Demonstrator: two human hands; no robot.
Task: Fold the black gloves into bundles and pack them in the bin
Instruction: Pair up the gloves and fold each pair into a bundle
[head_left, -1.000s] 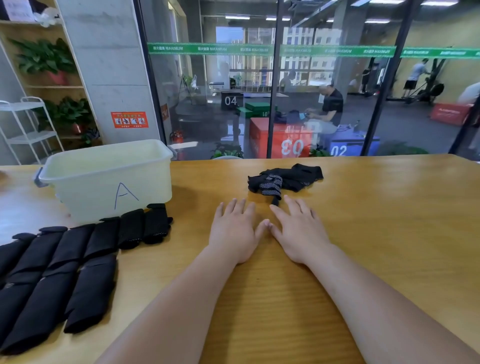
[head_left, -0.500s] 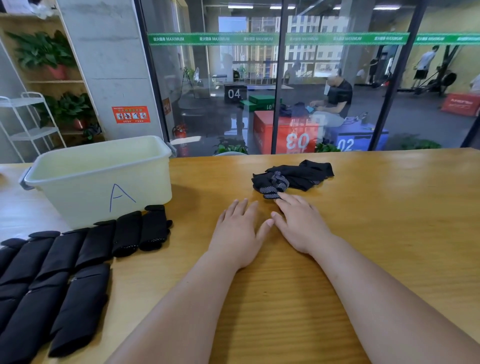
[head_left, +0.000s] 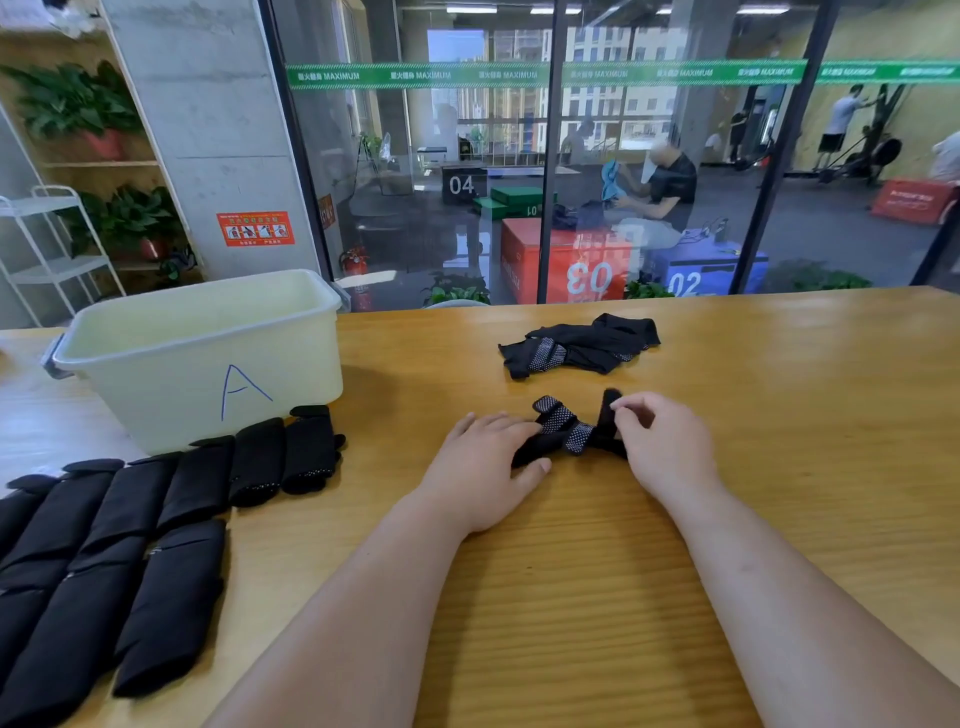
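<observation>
Head view, left hand (head_left: 483, 467) pressing black glove (head_left: 567, 435), right hand (head_left: 661, 447) pinching it

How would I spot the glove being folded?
Find the pale bin marked A on the wooden table, then look right. The black glove lies between the left hand and right hand; unlike the loose pile behind or the folded bundles by the bin, it has hands on it.
</observation>
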